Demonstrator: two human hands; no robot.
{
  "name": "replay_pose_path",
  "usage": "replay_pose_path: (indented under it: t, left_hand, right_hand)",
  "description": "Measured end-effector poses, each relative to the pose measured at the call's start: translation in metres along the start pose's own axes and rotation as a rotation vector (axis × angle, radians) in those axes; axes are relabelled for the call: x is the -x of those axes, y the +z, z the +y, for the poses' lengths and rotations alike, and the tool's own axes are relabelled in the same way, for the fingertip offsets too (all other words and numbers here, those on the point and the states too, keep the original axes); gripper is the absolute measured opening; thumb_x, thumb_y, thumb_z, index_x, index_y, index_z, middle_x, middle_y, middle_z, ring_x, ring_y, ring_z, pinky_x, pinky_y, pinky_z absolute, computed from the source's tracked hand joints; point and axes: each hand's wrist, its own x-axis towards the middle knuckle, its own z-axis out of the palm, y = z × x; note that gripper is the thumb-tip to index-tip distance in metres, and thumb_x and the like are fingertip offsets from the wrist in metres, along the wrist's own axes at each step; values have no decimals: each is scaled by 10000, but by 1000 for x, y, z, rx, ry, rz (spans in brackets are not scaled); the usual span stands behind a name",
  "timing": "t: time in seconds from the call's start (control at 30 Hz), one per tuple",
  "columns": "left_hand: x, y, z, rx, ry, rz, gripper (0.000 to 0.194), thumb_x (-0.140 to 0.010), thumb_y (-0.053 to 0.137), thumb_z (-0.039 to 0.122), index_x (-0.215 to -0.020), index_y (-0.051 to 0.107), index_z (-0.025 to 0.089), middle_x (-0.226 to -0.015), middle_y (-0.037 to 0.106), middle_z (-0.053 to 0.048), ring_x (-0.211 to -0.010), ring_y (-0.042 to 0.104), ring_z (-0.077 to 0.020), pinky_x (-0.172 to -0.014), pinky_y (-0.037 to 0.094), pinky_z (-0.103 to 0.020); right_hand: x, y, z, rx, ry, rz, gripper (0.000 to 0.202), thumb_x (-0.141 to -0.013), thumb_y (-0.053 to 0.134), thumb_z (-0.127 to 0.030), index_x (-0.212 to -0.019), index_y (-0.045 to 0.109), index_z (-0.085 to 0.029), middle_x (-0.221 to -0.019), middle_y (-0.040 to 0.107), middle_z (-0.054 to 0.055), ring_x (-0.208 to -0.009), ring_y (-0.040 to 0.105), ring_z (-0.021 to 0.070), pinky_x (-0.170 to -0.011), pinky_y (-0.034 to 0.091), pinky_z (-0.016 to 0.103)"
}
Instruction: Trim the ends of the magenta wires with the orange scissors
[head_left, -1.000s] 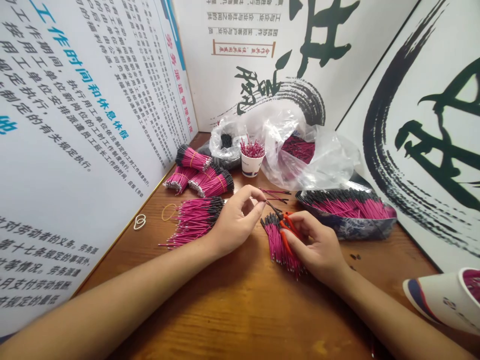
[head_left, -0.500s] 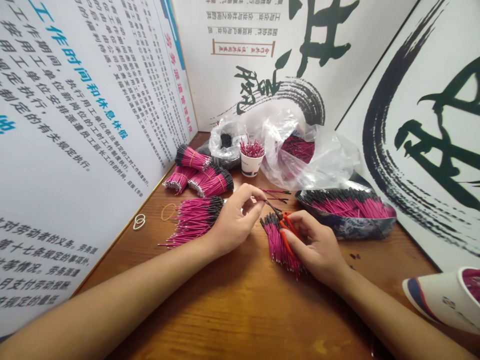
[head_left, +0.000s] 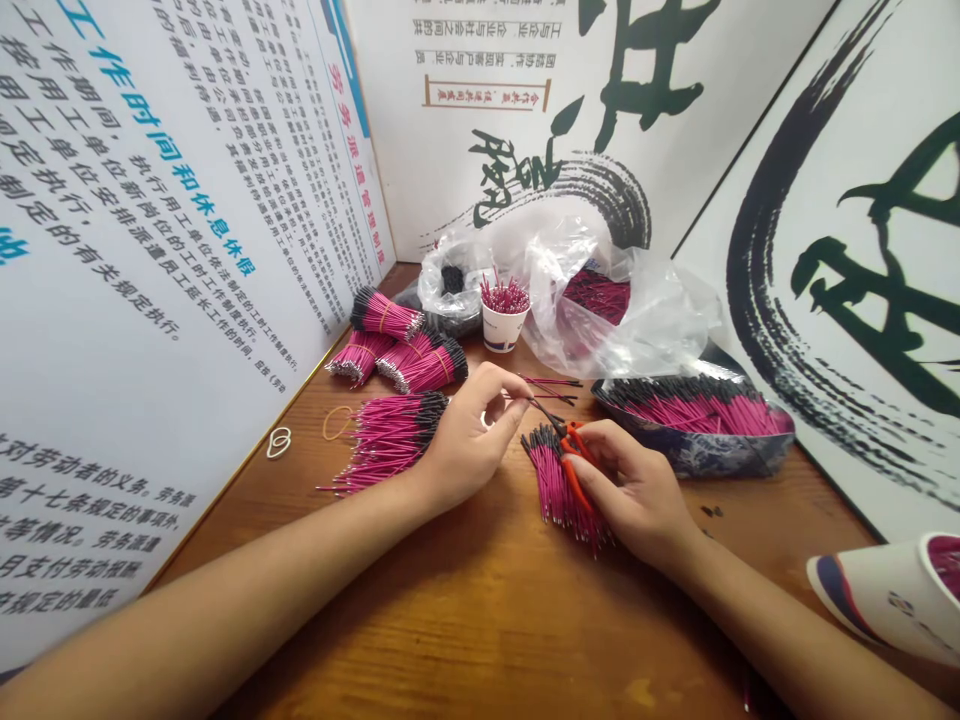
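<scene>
My left hand (head_left: 484, 430) is closed in a pinch, thumb against forefinger. Whatever thin piece lies between those fingertips is mostly hidden. Orange-handled pliers (head_left: 576, 450) with slim dark jaws are gripped in my right hand (head_left: 637, 490); their tips meet the left fingertips. Below the pliers lies a loose pile of short magenta wires (head_left: 551, 485) with black sleeves at one end and silvery tips at the other. Another spread of such wires (head_left: 386, 440) sits beside my left wrist. A few single wires (head_left: 555, 384) lie just beyond the fingers.
Banded wire bundles (head_left: 427, 362) are stacked at back left. Behind stand a paper cup of wires (head_left: 504, 330), a bag with black pieces (head_left: 452, 280) and a clear plastic bag (head_left: 652, 320). A wire-filled tray (head_left: 720, 455) and a tipped cup (head_left: 885, 595) are rightward; rubber bands (head_left: 278, 443) left.
Almost nothing differs. Both hands keep their places, with the pliers' tips still at the left fingertips.
</scene>
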Motion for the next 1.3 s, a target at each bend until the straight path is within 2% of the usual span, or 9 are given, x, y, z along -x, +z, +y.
replay_pose_path:
  t: [0.67,0.9,1.3]
  left_hand:
    - [-1,-1,0,24,-57,-28,72,-926,532,190,-906,600,180,-867,566,-18,-767,513,-139,-695,421,-270]
    - [-2,0,-2,42,-68,-27,74,-922,535,201,-920,607,183,-860,572,-18,-757,515,-140,-679,416,-266]
    - [-2,0,-3,100,-100,-44,58,-918,546,188,-913,601,172,-865,551,-13,-748,493,-128,-681,405,-262]
  right_hand:
    - [0,1,0,7,-4,17,104,-943,561,-327,-924,548,-225,-688,575,-15,-595,543,144,-542,425,249]
    - [0,1,-1,8,-7,18,86,-940,562,-314,-930,548,-229,-664,541,-32,-568,508,136,-531,418,243]
    - [0,2,2,16,-3,7,92,-938,569,-315,-941,556,-223,-722,633,0,-631,594,156,-568,461,254]
